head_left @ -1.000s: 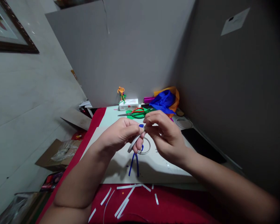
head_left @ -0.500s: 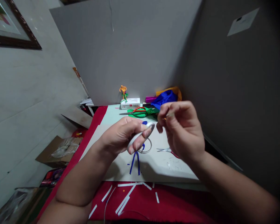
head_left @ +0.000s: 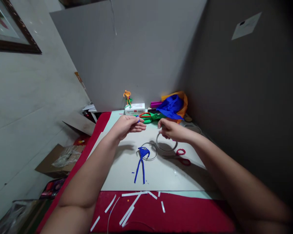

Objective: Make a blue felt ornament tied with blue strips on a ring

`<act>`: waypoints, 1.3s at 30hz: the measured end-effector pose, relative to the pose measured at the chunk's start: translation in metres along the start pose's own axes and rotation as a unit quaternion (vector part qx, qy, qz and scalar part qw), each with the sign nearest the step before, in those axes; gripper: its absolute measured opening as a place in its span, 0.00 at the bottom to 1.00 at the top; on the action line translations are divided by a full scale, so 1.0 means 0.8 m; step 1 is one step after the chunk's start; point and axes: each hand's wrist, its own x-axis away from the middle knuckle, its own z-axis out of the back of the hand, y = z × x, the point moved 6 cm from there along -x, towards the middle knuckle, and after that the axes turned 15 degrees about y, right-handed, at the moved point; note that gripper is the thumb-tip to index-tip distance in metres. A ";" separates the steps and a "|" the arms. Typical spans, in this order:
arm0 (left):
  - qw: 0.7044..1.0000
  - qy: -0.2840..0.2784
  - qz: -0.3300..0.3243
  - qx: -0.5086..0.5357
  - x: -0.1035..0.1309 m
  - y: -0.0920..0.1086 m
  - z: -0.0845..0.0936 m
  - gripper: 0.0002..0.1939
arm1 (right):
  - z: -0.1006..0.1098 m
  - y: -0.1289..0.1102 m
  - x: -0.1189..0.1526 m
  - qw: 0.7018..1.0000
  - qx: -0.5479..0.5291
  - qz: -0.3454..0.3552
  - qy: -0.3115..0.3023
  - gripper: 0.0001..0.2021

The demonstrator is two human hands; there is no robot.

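My left hand (head_left: 131, 126) pinches a small blue piece (head_left: 138, 120) between thumb and forefinger, above the white board; its other fingers are stretched out. My right hand (head_left: 172, 130) has its fingers curled at the upper rim of a thin grey ring, which looks like a narrow tape roll (head_left: 166, 150). The hand hides part of that rim. Below and between the hands lies a flat blue stick figure (head_left: 142, 159) with a triangular body and two long legs. Its upper right overlaps another thin grey ring (head_left: 153, 158). Red-handled scissors (head_left: 185, 162) lie open to the right.
At the back are a white box (head_left: 138, 109) with an orange-and-green wire-like figure (head_left: 127, 96) on it, large scissors (head_left: 145, 115), and blue cloth-like material (head_left: 172, 105). White strips (head_left: 128, 214) lie on the red cloth (head_left: 185, 214) in front. Grey panels stand behind and right.
The tape roll was in my left hand and is now at my right hand. My left hand has moved up and away with the small blue piece. The blue figure and red scissor handles are uncovered.
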 end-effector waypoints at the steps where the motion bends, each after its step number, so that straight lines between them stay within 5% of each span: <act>1: 1.000 -0.004 -0.002 -0.008 0.000 -0.001 0.000 0.09 | 0.000 0.011 0.000 1.000 0.017 -0.008 -0.024 0.07; 5: 0.997 -0.060 0.002 -0.041 0.009 -0.007 -0.013 0.11 | 0.003 0.016 -0.002 0.999 0.040 0.006 0.006 0.11; 10: 0.989 -0.130 -0.003 -0.074 0.025 -0.011 -0.034 0.13 | -0.010 -0.036 0.007 0.991 -0.110 0.045 0.062 0.16; 18: 0.989 -0.113 -0.031 -0.088 0.026 -0.011 -0.035 0.15 | -0.013 -0.050 0.018 0.942 -0.291 0.038 0.164 0.16; 30: 0.984 -0.130 -0.030 -0.121 0.034 -0.012 -0.046 0.14 | -0.013 -0.043 0.016 0.917 -0.361 -0.004 0.170 0.13; 34: 0.986 -0.118 -0.034 -0.114 0.032 -0.009 -0.040 0.13 | -0.012 -0.050 0.017 0.909 -0.390 0.001 0.144 0.13; 39: 0.989 -0.107 -0.038 -0.095 0.032 -0.007 -0.038 0.16 | -0.016 -0.060 0.019 0.921 -0.384 0.008 0.069 0.25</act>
